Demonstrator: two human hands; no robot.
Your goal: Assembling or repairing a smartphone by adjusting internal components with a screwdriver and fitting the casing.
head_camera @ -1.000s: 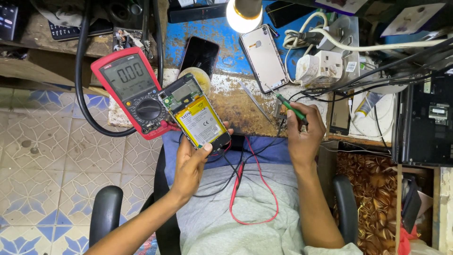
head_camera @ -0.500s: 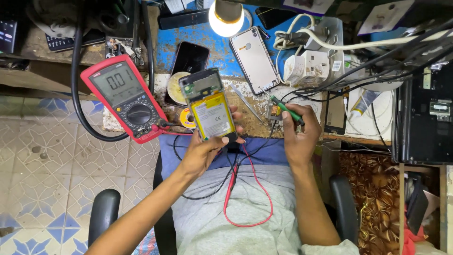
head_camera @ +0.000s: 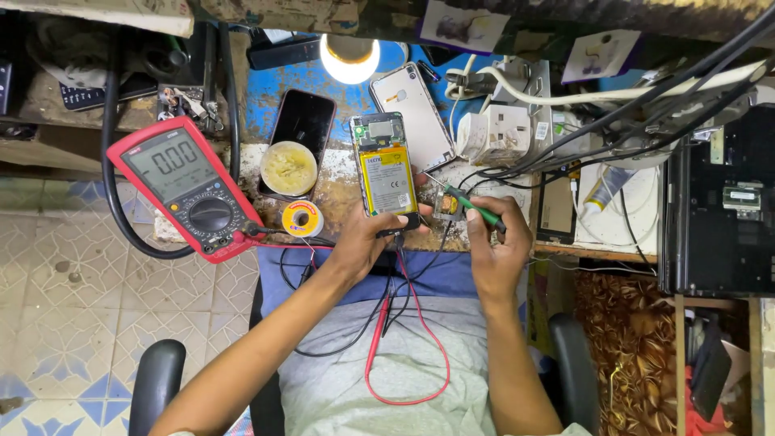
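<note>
Left hand (head_camera: 365,242) grips the opened phone (head_camera: 386,173) by its lower end, frame centre, yellow battery facing up. Right hand (head_camera: 494,246) pinches a green-handled tool (head_camera: 472,207) just right of it; red multimeter (head_camera: 187,187) sits at left.

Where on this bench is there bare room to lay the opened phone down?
Only the worn strip between the solder spool and the opened phone in the left hand shows bare. Right of it is crowded: right hand with green tool, plugs, cables. The multimeter fills the left.
</note>
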